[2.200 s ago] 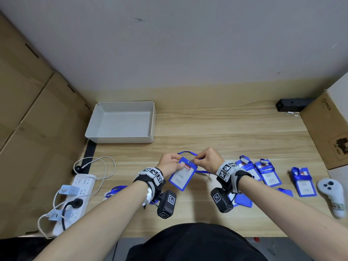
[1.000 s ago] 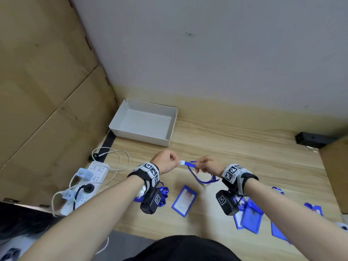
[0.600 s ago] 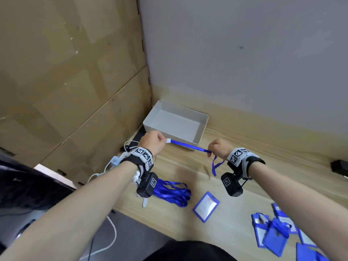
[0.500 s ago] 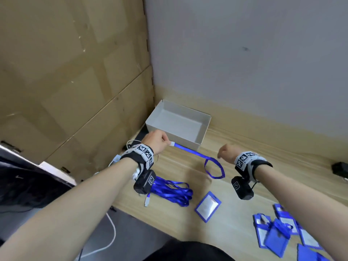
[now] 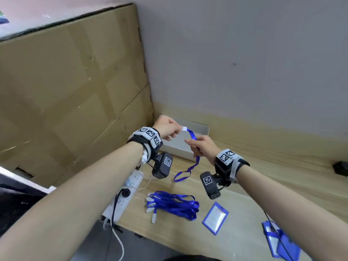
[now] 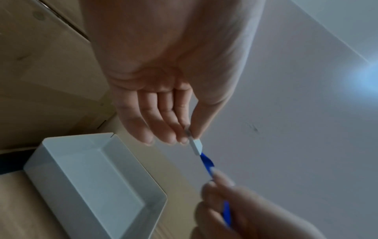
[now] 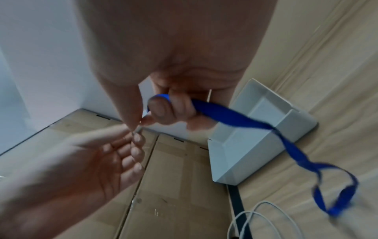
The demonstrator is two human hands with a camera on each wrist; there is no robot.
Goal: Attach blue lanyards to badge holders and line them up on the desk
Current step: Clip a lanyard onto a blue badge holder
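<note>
I hold one blue lanyard (image 5: 195,159) up above the desk. My left hand (image 5: 170,129) pinches its white clip end (image 6: 196,146) between thumb and fingertips. My right hand (image 5: 200,147) has its fingers curled round the ribbon (image 7: 229,114) just below, and the loop hangs down from it (image 7: 335,190). A bundle of several blue lanyards (image 5: 173,205) lies near the desk's front edge. To the right of it lies a single blue badge holder (image 5: 215,217) on its own. Finished holders with lanyards (image 5: 280,240) lie at the lower right.
An open white box (image 5: 183,146) stands at the back left corner of the wooden desk (image 5: 282,178), right behind my hands. Cardboard panels (image 5: 75,91) wall the left side. A white power strip (image 5: 125,193) with plugs and cables lies at the left edge. A black device (image 5: 340,167) sits far right.
My right hand has come back to the ribbon and grips it close to the left hand. Both hands have risen, and the loop now hangs below the right hand. My view has swung left.
</note>
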